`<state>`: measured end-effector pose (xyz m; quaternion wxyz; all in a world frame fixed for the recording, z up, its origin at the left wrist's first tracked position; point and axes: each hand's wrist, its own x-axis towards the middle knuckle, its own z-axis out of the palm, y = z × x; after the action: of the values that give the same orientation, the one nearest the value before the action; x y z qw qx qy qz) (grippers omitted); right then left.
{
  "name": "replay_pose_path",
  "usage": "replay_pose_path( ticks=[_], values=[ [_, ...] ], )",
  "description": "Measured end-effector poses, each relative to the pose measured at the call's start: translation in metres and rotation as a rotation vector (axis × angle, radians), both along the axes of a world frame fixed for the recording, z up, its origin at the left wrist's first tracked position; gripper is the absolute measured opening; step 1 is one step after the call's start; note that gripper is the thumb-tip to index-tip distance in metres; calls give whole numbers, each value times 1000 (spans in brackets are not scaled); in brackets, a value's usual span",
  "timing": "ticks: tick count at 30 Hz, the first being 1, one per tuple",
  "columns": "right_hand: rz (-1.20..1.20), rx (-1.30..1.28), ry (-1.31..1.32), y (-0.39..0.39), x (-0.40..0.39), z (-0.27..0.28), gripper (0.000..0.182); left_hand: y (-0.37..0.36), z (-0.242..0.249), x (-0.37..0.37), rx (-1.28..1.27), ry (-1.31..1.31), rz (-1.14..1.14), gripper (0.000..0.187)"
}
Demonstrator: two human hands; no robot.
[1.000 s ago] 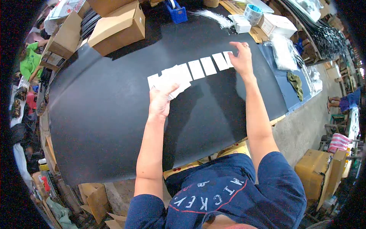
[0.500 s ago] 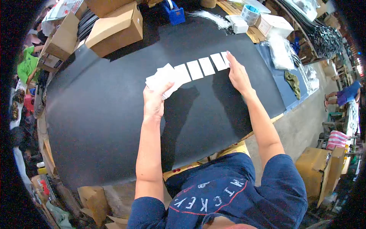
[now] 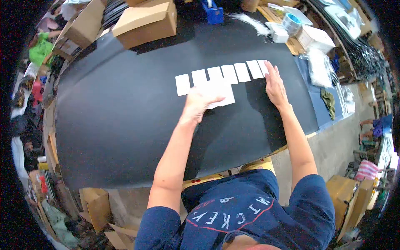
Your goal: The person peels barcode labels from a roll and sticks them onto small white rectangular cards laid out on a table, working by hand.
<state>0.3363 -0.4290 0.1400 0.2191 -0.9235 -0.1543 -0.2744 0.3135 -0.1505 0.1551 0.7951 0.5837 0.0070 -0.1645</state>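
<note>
A row of several small white cards (image 3: 241, 72) lies across the black tabletop (image 3: 125, 116). My left hand (image 3: 196, 104) is closed on a loose stack of white cards (image 3: 223, 95), thumb on top, held in front of the row and overlapping some of its cards. At the left end, one card (image 3: 182, 85) lies separate beyond my left hand. My right hand (image 3: 276, 86) rests at the right end, its fingers stretched out along the edge of the last card (image 3: 263, 66), partly covering it.
An open cardboard box (image 3: 146, 25) stands at the back left. Along the back are a blue tape dispenser (image 3: 213, 13), a roll of tape (image 3: 291, 24) and a white box (image 3: 315, 39). Plastic bags (image 3: 318, 68) and a green cloth (image 3: 328, 103) lie at the right.
My left hand has moved right with the stack, and more cards now show in the row's left part. My right hand stays at the right end. The view has shifted.
</note>
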Motion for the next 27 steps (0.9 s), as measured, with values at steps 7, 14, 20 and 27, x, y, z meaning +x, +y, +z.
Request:
replay_pose_path(
  ticks=[7,14,20,27],
  values=[
    [272,884,684,80,-32,36,43,-10,3,-5,-6,-38,-52,45],
    [58,675,648,31,-2,29,32,23,7,9,33,-198,-28,25],
    [-87,724,599,-102,64,25,33,28,-1,15,-185,-3,116,39],
    [-138,720,607,-100,78,6,30,20,-3,14,-268,70,78,39]
  ],
)
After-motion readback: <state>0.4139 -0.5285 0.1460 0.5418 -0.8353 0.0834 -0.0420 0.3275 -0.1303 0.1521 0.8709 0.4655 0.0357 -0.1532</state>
